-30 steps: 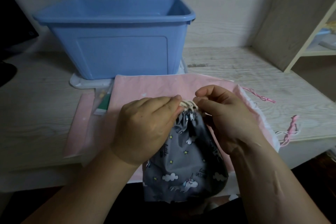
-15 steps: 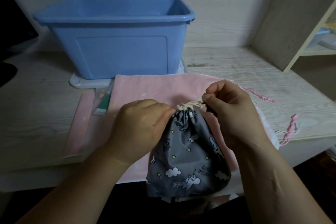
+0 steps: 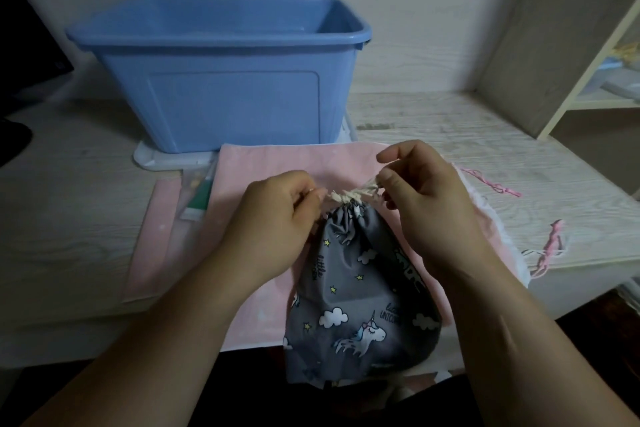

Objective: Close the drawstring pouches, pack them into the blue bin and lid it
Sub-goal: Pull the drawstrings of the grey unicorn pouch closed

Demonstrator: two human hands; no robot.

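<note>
Only lettering you can actually read is on the grey fabric drawstring pouch with the unicorn and cloud print (image 3: pixel 360 305). "little" runs sideways up its left side, and lower right, next to the white unicorn, there's "Little UNICORN" in small pale letters, the end lost in a fold.
</note>
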